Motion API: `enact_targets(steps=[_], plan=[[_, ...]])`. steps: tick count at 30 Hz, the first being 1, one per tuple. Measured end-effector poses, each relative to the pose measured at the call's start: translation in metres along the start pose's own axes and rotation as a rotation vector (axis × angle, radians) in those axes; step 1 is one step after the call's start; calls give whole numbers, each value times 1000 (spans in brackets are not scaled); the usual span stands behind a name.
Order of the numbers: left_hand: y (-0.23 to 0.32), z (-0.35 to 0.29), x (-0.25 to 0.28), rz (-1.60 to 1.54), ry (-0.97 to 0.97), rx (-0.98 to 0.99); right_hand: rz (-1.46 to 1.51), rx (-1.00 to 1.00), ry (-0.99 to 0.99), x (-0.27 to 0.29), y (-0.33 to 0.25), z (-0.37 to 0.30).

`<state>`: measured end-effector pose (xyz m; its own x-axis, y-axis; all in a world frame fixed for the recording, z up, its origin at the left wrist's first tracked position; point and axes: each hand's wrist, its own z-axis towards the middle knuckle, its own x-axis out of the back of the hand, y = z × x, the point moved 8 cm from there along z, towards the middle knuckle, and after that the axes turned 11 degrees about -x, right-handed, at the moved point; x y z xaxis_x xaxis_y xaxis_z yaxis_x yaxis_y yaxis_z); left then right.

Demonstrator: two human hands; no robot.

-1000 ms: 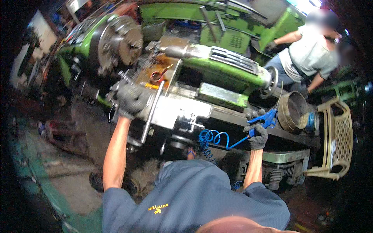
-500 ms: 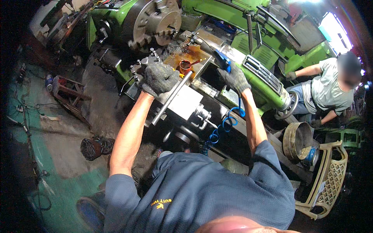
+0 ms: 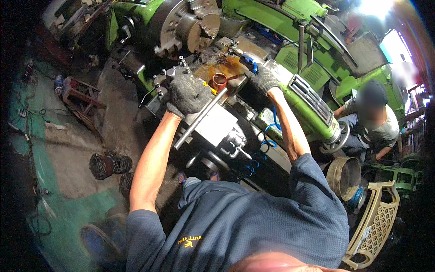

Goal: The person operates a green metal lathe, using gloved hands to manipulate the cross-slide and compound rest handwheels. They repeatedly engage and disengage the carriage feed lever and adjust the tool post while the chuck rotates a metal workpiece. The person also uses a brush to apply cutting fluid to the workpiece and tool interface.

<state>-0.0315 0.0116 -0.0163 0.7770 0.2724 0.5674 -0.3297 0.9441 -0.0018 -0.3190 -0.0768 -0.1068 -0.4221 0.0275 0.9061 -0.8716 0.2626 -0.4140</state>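
At upper centre, the gloved left hand (image 3: 188,94) lies spread and braced on the lathe carriage (image 3: 213,124), steadying the person, while the gloved right hand (image 3: 264,80) pinches a blue air gun (image 3: 248,62) aimed at the oily bed near a red cup (image 3: 219,81).

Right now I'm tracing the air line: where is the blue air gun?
In the head view, the blue air gun sits in the gloved right hand, upper centre over the lathe carriage, just right of the small red cup.
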Motion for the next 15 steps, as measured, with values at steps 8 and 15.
enact_targets(steps=[8,15], plan=[[-6,-12,-5,21,-41,56,38,14,-14,9,-24,-7],[-6,-15,-8,47,-72,50,92,145,66,0,-23,18]])
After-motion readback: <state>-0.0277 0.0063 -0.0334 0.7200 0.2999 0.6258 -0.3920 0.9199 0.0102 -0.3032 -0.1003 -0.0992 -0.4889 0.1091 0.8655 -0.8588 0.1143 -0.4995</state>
